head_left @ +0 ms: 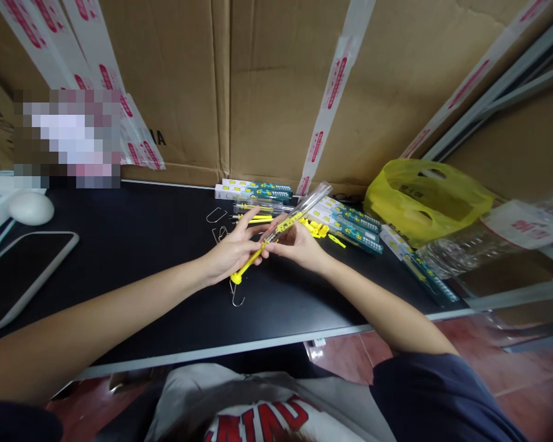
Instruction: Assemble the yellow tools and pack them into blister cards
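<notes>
Above the black table I hold a tubular spring scale at a slant. Its clear tube [314, 201] points up and away to the right, and its yellow rod [249, 265] comes out toward me, with a metal hook [238, 299] hanging from the yellow end. My left hand [235, 248] pinches the rod, its index finger raised. Around the tube's lower part my right hand [297, 244] is closed. Just behind lie loose wire hooks [217, 216], small yellow plastic parts [317, 228] and more clear tubes [267, 209]. The fingers partly cover where rod and tube meet.
Slim printed boxes [253, 190] lie along the back, with others [345, 224] to the right. A yellow plastic bag [424, 196] and a clear bottle [461, 248] are at far right. A phone [23, 276] lies at left. Taped cardboard [276, 92] stands behind the table [142, 294].
</notes>
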Tool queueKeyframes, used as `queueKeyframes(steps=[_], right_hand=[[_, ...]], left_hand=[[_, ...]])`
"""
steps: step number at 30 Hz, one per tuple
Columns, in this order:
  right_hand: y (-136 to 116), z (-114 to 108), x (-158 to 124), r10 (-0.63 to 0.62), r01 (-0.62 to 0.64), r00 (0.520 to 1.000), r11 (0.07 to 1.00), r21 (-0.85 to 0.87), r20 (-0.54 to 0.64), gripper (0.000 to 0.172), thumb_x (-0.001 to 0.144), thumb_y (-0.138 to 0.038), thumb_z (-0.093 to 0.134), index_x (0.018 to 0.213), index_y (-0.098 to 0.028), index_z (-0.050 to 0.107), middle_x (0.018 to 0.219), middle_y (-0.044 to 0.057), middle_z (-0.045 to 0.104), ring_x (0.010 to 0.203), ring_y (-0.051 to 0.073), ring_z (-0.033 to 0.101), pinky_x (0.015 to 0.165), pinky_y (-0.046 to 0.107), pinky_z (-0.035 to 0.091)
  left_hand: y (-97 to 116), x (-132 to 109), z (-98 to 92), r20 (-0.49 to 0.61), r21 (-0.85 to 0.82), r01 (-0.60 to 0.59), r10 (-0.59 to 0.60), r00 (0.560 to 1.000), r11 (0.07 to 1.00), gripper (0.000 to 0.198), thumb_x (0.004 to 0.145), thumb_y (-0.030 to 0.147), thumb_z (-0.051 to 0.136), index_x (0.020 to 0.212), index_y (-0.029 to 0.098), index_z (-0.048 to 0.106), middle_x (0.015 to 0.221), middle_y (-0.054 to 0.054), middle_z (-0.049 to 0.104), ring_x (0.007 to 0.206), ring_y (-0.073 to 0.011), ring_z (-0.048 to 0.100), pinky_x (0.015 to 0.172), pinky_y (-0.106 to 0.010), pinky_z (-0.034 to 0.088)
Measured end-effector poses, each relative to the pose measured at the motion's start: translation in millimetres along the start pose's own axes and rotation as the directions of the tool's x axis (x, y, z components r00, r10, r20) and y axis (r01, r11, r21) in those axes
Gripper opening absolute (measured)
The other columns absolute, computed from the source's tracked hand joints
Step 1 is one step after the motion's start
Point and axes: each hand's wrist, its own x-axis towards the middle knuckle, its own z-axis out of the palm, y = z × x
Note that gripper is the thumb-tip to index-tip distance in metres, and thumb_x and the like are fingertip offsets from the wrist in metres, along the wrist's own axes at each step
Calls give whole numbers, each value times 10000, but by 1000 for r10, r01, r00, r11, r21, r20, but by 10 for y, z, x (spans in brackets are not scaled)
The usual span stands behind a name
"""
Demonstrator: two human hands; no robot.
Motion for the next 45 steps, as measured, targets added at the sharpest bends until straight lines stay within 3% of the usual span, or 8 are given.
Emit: queueKeyframes(steps=[3, 8, 14, 27, 37, 41, 45], right_hand=[[-37, -46, 13, 6, -7, 999, 1000, -13, -36, 423, 707, -338, 791, 923, -207, 452, 807, -14, 677, 626, 99, 634, 596, 243, 534], [-215, -250, 43, -33, 23, 988, 998, -65, -150, 405, 728, -336, 772, 918, -217, 434, 780, -21, 685, 630, 105, 648, 627, 254, 554], [-313, -466, 66, -41, 15, 965, 995, -102, -259, 429, 703, -348, 785, 919, -226, 435, 808, -7, 696, 645, 119, 659, 660, 286, 585], [-314, -556, 68, -2, -40, 960, 988, -147, -280, 443, 682, -356, 794, 899, -224, 431, 784, -17, 670, 603, 103, 620, 642, 286, 581], [-358, -519, 53, 85, -112, 970, 988, -108, -229, 379, 737, -364, 736, 916, -217, 436, 841, 6, 631, 713, 127, 631, 660, 303, 601], [-372, -489, 48, 73, -85, 969, 996, -40, -236, 303, 756, -364, 701, 899, -212, 482, 863, -7, 577, 742, 119, 594, 653, 305, 605], [-395, -435, 37, 52, -44, 967, 998, 39, -250, 198, 779, -334, 655, 874, -201, 543, 760, -40, 489, 659, 88, 524, 663, 308, 597]], left_hand=[[2, 13, -31, 9, 16, 10, -10, 1000, 1000, 699, 769, 69, 577, 1390, 291, 346, 1145, -61, 602, 684, -115, 658, 667, -287, 504], [0, 26, -70, 11, 126, 57, -59, 998, 990, 370, 880, 266, 563, 1230, 174, 486, 1129, -120, 667, 811, -188, 699, 796, -348, 489], [-96, 45, -101, 14, 225, 108, -114, 993, 968, 357, 823, 331, 678, 1085, 151, 516, 953, -110, 732, 907, -192, 691, 951, -408, 439], [-188, 68, -104, -54, 230, 186, -178, 983, 955, 212, 792, 294, 708, 792, 126, 578, 691, -5, 634, 687, -111, 642, 781, -318, 541], [-267, 44, -78, -2, 166, 209, -212, 977, 964, 169, 907, 280, 550, 862, 126, 605, 635, 33, 517, 592, -83, 601, 665, -257, 565], [-264, 44, -78, 28, 83, 215, -218, 976, 973, 168, 920, 258, 522, 852, 123, 596, 659, 24, 509, 583, -80, 585, 619, -239, 563], [-296, 56, -112, 107, -25, 234, -231, 967, 972, 159, 913, 246, 526, 822, 126, 578, 699, 2, 533, 643, -102, 603, 648, -260, 571]])
